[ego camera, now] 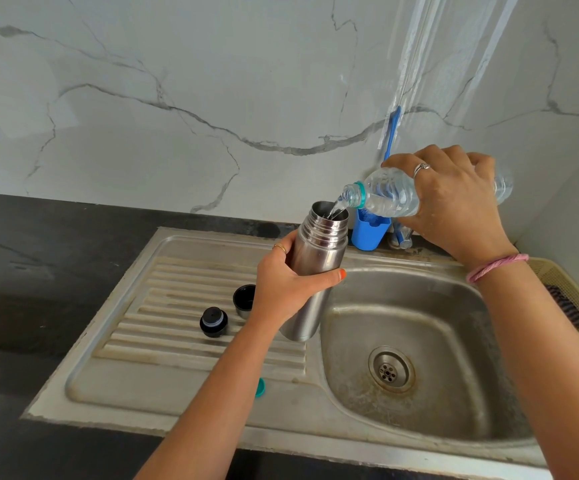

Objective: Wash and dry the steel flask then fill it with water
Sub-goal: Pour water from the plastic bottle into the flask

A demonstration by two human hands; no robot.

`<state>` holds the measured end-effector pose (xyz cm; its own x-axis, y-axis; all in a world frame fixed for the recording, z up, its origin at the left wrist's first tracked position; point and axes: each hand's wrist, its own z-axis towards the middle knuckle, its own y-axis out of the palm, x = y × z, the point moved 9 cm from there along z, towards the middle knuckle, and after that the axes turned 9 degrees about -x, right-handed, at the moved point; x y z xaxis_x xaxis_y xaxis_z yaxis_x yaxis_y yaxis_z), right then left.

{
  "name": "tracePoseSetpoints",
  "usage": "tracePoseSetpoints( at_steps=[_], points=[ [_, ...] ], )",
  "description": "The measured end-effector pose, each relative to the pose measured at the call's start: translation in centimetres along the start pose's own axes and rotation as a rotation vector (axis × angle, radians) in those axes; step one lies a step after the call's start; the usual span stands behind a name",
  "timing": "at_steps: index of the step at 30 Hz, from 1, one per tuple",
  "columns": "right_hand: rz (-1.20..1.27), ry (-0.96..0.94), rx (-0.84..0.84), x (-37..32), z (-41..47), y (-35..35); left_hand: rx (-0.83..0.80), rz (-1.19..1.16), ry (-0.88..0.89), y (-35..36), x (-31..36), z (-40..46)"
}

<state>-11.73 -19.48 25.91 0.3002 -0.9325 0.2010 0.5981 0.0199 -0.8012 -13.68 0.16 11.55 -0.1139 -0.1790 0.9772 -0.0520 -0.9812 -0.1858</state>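
Your left hand point(282, 289) grips steel flask point(315, 268); right hand point(454, 199) clasps tilted water bottle point(385, 195). Steeper tilt risks overshooting narrow mouth.

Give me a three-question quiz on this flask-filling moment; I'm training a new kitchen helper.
1. True or false: the left hand grips the flask while water goes in.
2. Where does the water come from? A) a tap B) the bottle in the right hand C) a jug
3. Fill in: the black stopper and the cup lid lie on the ____ beside the sink bowl.

Key: 1 true; 2 B; 3 drainboard.
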Motion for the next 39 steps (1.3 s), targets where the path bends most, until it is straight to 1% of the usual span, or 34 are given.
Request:
tracePoseSetpoints(
  at_steps=[23,39],
  points=[
    [-0.030,-0.025,0.063,-0.24,0.01,-0.75,0.005,-0.001,0.006,-0.17,-0.15,-0.15],
    [-0.096,-0.045,0.085,-0.57,0.18,-0.75,0.004,0.009,0.005,-0.28,-0.04,-0.33]
  ],
)
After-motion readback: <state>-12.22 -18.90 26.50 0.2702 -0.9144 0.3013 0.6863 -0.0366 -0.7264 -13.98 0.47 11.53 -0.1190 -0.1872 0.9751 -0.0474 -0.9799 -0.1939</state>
